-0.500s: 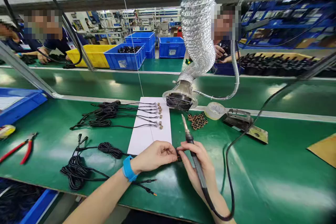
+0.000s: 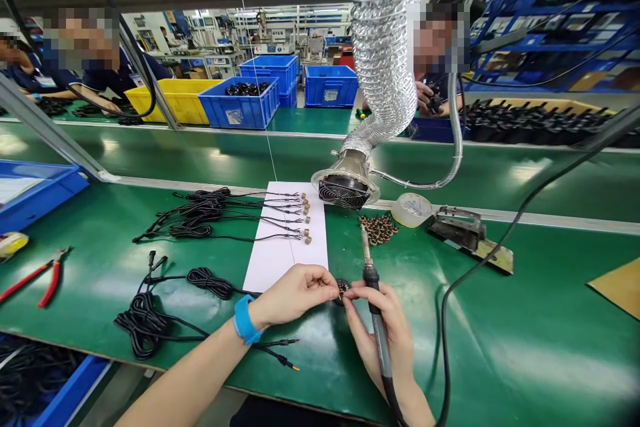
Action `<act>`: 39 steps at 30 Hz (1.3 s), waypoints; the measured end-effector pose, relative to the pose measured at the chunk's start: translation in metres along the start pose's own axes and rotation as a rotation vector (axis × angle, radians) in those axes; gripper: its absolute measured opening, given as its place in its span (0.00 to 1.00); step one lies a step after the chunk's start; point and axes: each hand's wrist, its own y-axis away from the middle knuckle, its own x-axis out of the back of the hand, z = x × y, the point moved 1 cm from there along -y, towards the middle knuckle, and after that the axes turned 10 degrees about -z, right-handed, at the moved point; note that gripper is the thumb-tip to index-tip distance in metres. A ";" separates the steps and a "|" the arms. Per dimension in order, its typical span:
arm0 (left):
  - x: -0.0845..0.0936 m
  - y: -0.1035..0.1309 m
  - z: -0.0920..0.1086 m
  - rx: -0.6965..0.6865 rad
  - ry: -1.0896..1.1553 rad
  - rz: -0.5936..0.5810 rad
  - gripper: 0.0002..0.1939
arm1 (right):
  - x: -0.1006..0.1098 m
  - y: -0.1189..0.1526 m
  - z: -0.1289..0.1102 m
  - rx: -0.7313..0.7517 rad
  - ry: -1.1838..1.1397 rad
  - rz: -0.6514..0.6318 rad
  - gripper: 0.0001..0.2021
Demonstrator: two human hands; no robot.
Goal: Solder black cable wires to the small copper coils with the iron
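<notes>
My left hand [image 2: 300,290], with a blue wristband [image 2: 246,321], has thumb and forefinger pinched at a small round black part [image 2: 342,287]. A tiny orange bit shows at those fingertips; what exactly they grip is too small to tell. A soldering iron [image 2: 376,307] lies in my right hand [image 2: 390,327], its tip pointing away from me. That hand's thumb and forefinger also meet at the black part's edge. Just beyond the iron's tip is a pile of small brass-coloured parts [image 2: 380,229]. A black cable [image 2: 240,292] runs under my left wrist from a coil.
Cables with small metal pieces at their ends lie across white paper [image 2: 265,260]. Above it hangs a fume extractor duct [image 2: 345,190]. Red-handled cutters [image 2: 53,277] lie left; a tape roll [image 2: 411,209] and a metal stand [image 2: 467,237] are behind right. People sit opposite.
My right hand and the iron have shifted slightly right, the iron now more upright. More of the round black part shows between my fingertips. The whole view has moved a little.
</notes>
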 end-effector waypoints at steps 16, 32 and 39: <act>-0.011 0.004 0.002 -0.113 -0.365 0.114 0.11 | -0.023 0.003 -0.011 -0.255 -0.140 0.150 0.11; -0.013 0.008 0.009 -0.167 -0.518 0.102 0.08 | -0.009 -0.003 -0.006 -0.399 -0.323 0.072 0.12; -0.009 0.006 0.004 -0.150 -0.333 0.027 0.08 | -0.002 -0.012 -0.009 -0.528 -0.493 0.073 0.15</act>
